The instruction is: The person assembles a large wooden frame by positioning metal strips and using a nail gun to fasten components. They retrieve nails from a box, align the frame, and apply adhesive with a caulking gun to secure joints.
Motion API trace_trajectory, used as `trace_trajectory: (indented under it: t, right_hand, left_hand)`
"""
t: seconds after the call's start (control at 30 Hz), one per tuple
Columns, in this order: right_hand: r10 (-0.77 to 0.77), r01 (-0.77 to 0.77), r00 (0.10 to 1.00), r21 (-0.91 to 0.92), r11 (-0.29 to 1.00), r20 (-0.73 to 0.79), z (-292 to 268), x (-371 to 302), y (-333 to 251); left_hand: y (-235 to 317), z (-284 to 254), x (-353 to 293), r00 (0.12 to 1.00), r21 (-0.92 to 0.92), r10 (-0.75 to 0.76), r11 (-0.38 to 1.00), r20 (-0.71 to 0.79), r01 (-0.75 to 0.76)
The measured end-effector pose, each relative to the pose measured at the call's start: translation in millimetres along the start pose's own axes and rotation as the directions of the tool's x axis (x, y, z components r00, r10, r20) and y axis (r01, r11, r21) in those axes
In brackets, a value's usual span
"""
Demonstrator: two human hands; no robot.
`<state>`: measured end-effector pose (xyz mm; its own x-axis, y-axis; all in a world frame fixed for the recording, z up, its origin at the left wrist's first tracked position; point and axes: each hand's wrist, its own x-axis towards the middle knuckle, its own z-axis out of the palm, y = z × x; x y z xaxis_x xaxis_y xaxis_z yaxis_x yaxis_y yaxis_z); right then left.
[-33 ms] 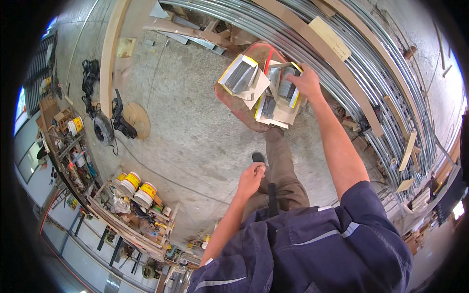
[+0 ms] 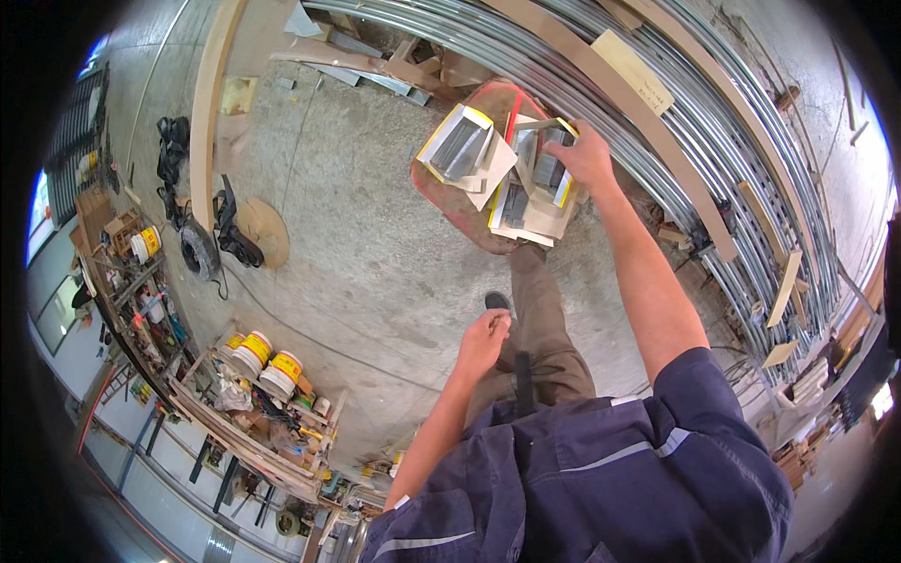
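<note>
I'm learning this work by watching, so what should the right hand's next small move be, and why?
Probably a light pinch by the right hand on the dark pieces in the open box beneath it: the hand is at the box's edge, its thumb over the contents. The left hand is apart from the box, so seems less handy.

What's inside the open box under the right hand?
Dark grey pieces show inside the box. The right hand covers part of it; anything beneath the top pieces is hidden.
</note>
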<state>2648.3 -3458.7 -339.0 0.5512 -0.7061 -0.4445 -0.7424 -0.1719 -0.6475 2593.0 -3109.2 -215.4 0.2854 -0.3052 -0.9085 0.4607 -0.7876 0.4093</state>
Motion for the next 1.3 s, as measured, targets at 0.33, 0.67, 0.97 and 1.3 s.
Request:
trace_trajectory:
  t: [0.33,0.67,0.97,1.3]
  right_hand:
    - [0.014,-0.032,0.975,0.079,0.996,0.220,-25,2,12]
    - [-0.024,-0.096,0.932,0.309,0.946,0.363,-48,-38,45]
    - [0.051,-0.211,0.919,0.377,0.902,0.390,-43,-58,50]
    - [0.073,-0.250,0.933,0.486,0.837,0.353,-36,-75,76]
  left_hand:
    - [36,-5,46,0.985,0.039,0.169,0.985,-0.046,-0.167]
    - [150,-27,109,0.883,0.167,0.417,0.906,-0.216,-0.388]
    - [177,10,147,0.856,0.757,0.516,0.576,-0.044,-0.308]
    - [183,31,167,0.894,0.904,0.440,0.411,-0.081,-0.120]
